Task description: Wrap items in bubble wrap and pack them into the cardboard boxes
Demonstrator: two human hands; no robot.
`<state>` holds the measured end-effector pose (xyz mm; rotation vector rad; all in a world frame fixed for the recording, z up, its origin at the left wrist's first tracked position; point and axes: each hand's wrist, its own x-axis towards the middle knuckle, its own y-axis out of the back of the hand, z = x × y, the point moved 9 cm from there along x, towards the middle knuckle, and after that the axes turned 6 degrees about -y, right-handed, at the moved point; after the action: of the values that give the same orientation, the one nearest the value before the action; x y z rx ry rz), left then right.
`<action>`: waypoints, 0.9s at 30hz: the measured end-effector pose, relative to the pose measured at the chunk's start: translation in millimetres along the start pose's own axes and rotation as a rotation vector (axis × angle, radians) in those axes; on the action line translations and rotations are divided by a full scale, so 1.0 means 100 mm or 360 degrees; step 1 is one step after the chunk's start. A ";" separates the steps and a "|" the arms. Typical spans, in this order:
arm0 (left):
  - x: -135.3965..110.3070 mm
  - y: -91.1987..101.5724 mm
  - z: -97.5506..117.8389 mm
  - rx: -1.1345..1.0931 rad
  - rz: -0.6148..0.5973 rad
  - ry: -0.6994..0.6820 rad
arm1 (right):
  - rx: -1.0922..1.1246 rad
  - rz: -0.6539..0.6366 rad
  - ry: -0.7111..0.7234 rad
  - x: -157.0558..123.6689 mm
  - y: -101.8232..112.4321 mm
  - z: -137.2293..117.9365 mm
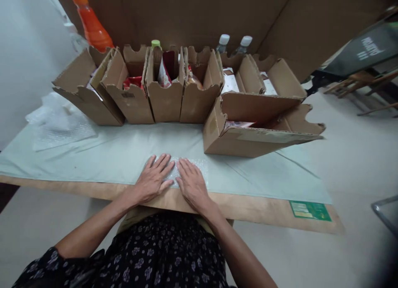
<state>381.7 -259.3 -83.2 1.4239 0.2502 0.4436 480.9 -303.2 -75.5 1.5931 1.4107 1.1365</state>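
Observation:
A small flat piece of clear bubble wrap (202, 168) lies on the pale green cloth (121, 155) near the table's front edge. My left hand (154, 178) rests flat on its left part, fingers stretched out and palm down. Beside it my right hand (191, 182) lies flat on the middle of the wrap, fingers also extended. The two hands are a little apart, thumbs toward each other. Much of the wrap is hidden under them; its right end shows past my right hand.
Several open cardboard boxes (166, 103) stand in a row behind, holding packets. One more box (242, 143) sits nearer, at right. Crumpled bubble wrap (62, 122) lies at the left. An orange bottle (93, 29) and white-capped bottles (223, 42) stand behind the boxes.

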 end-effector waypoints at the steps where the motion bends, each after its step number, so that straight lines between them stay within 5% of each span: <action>1: -0.07 -0.02 -0.08 0.0018 -0.0019 0.0024 | -0.0050 0.0036 -0.0025 -0.10 0.01 0.11; 5: -0.38 0.09 -0.34 0.0014 0.0029 0.0159 | -0.0239 0.0251 -0.0305 -0.65 0.32 0.67; 8: -0.54 0.33 -0.37 -0.0010 0.0194 0.0236 | -0.0262 0.0377 -0.0459 -0.89 0.58 0.84; 12: -0.52 0.53 -0.17 -0.0086 0.0351 0.0142 | -0.0073 0.0338 -0.0260 -0.75 0.63 0.58; 16: -0.46 0.30 0.01 -0.0139 0.0122 -0.0020 | -0.0001 0.0093 -0.0054 -0.58 0.41 0.41; 19: -0.52 0.25 -0.02 -0.0192 0.0134 -0.0007 | 0.0024 0.0158 -0.0077 -0.68 0.44 0.53; 24: -0.61 0.46 -0.29 -0.0166 0.0486 0.0339 | 0.0006 0.0476 -0.0307 -0.81 0.69 0.76; 27: -0.58 0.45 -0.53 -0.0019 0.0467 0.0683 | -0.0101 0.0468 -0.0439 -0.64 0.62 0.79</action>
<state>300.7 -233.7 -51.5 1.3472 0.3838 0.9929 576.0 -372.4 -56.9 1.8724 0.9761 1.0624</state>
